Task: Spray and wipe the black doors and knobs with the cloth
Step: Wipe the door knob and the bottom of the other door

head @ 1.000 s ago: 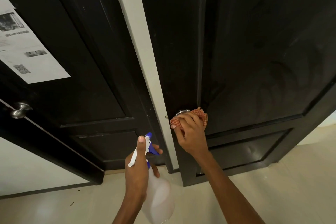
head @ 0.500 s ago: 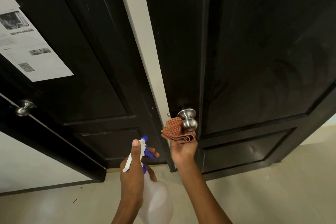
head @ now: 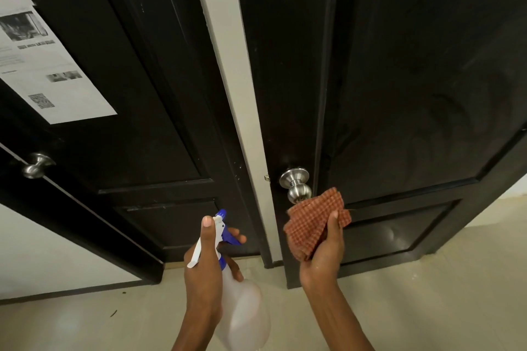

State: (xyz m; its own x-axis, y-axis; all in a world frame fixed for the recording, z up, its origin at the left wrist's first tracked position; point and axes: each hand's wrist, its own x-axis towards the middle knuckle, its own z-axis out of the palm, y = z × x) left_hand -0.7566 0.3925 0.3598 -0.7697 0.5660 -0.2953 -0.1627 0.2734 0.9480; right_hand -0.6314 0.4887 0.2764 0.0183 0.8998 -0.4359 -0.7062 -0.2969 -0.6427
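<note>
Right hand [head: 323,251] grip: clenched on the checked orange cloth [head: 313,222], whose top edge sits just beside the steel knob [head: 296,184] of the right black door [head: 413,94]. Left hand [head: 205,268] grip: wrapped round the spray bottle [head: 242,305] neck, finger on the blue trigger [head: 228,238]. Left black door [head: 119,108] carries a printed notice [head: 45,65] and its own knob [head: 37,165].

The right hand [head: 323,253] held a checked cloth [head: 315,221] just below the steel knob [head: 295,184] of the black door [head: 413,94], while the left hand [head: 204,268] gripped a spray bottle [head: 242,308].
</note>
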